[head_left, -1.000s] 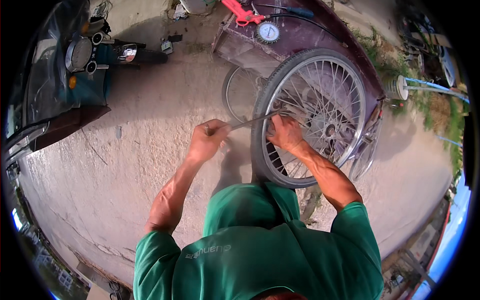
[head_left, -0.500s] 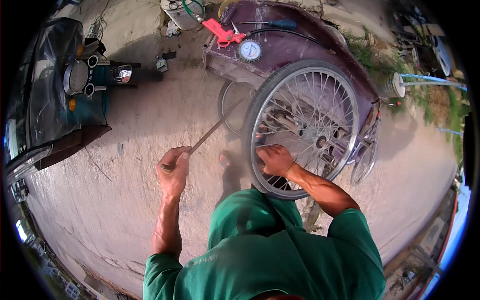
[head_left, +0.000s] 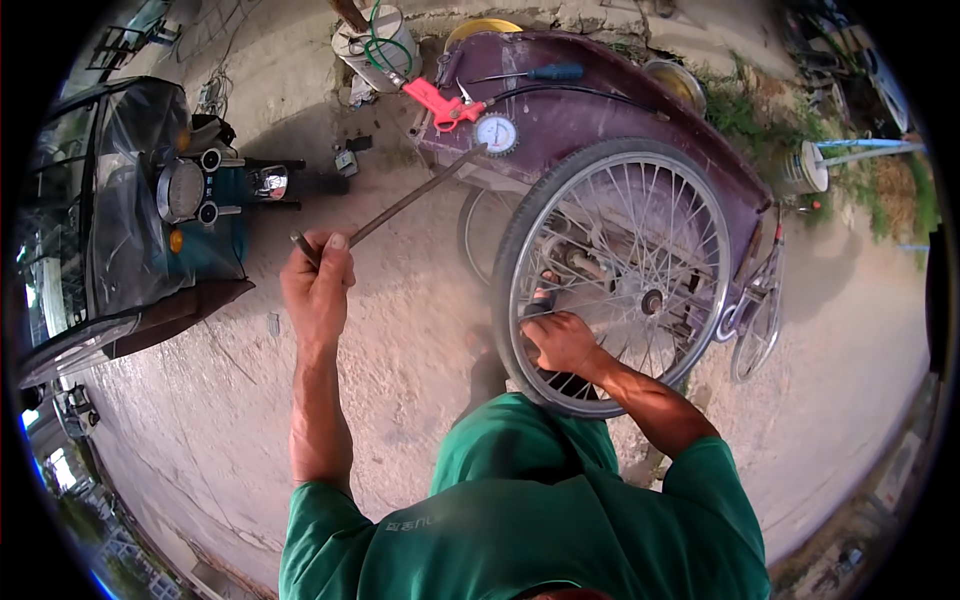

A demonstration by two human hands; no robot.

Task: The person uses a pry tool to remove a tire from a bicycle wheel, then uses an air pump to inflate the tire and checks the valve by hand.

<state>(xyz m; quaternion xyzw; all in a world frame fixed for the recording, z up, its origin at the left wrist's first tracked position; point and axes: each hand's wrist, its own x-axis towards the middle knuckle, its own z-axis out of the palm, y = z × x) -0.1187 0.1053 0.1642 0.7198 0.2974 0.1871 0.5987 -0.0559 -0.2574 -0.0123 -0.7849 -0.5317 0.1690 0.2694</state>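
Note:
My left hand (head_left: 319, 275) is closed around a long brown metal rod (head_left: 410, 198). A short piece of the rod sticks out past my fist, and its far tip overlaps the round gauge (head_left: 495, 134) in view; whether they touch I cannot tell. Beside my knees stands an upright spoked wheel (head_left: 652, 302) with a dark tyre and silver rim. At its lower left, my right hand (head_left: 565, 343) has its fingers curled on the rim; the fingertips are partly hidden.
Behind the wheel is a purple cart (head_left: 600, 110), carrying a red inflator gun (head_left: 440, 106), a black hose and a blue-handled screwdriver (head_left: 555, 72). A motorcycle (head_left: 205, 190) with a plastic-covered frame is at left. White buckets (head_left: 375, 48) stand at the back left and far right.
My left hand has moved up and a little left, raising the rod from beside the wheel toward the gauge. My right hand stays on the rim. The whole view has shifted slightly.

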